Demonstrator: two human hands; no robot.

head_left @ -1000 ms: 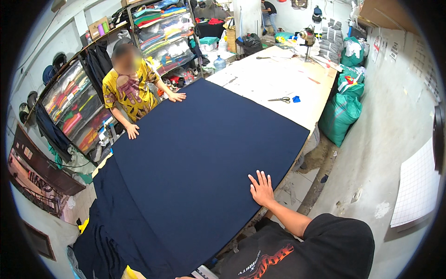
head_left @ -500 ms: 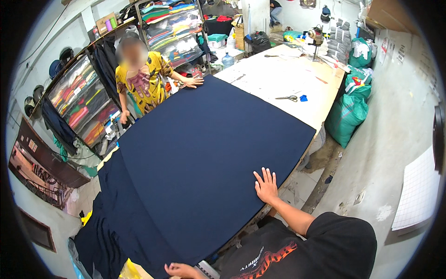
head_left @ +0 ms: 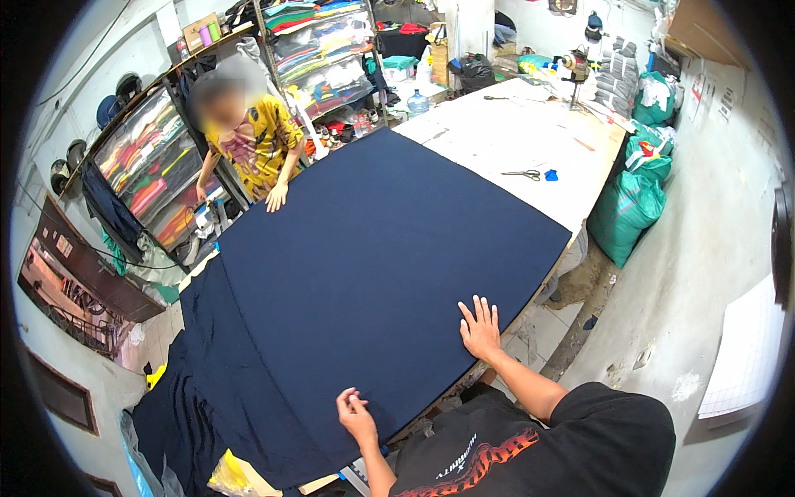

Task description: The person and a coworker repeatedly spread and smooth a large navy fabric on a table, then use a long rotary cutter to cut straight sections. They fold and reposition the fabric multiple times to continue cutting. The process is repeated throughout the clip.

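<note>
A large sheet of dark navy fabric (head_left: 389, 248) covers the near part of a pale table (head_left: 489, 124), with bunched navy folds (head_left: 182, 414) at the lower left. My right hand (head_left: 480, 331) lies palm down on the fabric beside its right edge, fingers stretched and spread. My left hand (head_left: 356, 414) is over the fabric's lower part, fingers loosely bent and apart, holding nothing visible. A co-worker (head_left: 257, 145) in a yellow patterned shirt stands at the far left side, one hand (head_left: 275, 195) on the fabric's edge, the other (head_left: 201, 186) lower, near cluttered items.
Scissors (head_left: 522, 175) and a small blue scrap (head_left: 551, 176) lie on the table, with a cutting machine (head_left: 577, 66) farther back. Green sacks (head_left: 625, 211) line the right wall (head_left: 704, 248). Shelves of bagged fabric (head_left: 145, 170) stand left, near a doorway (head_left: 79, 298).
My left hand has come up from the bottom edge onto the fabric area. The co-worker's hand at the upper corner has moved leftward and down along the edge. The view has shifted slightly.
</note>
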